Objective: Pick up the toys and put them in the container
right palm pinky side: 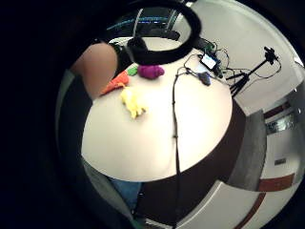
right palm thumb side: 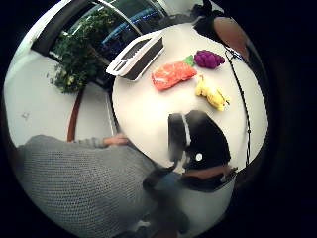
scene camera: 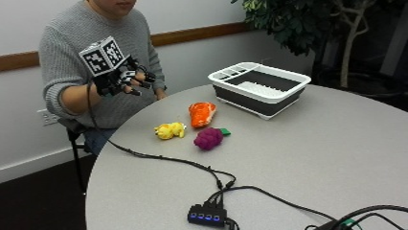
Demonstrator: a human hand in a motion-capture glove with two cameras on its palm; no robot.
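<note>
- Grip [scene camera: 121, 76]: the gloved right hand is raised above the near edge of the table [scene camera: 331, 143], fingers loosely curled, holding nothing.
- Yellow toy [scene camera: 169, 130]: on the table, nearest to the grip and below it.
- Orange toy [scene camera: 202, 114]: just beyond the yellow toy.
- Purple toy [scene camera: 208, 138]: beside both, on the side away from the grip.
- Container [scene camera: 260, 88]: farthest from the grip, past the toys, upright on the table.
</note>
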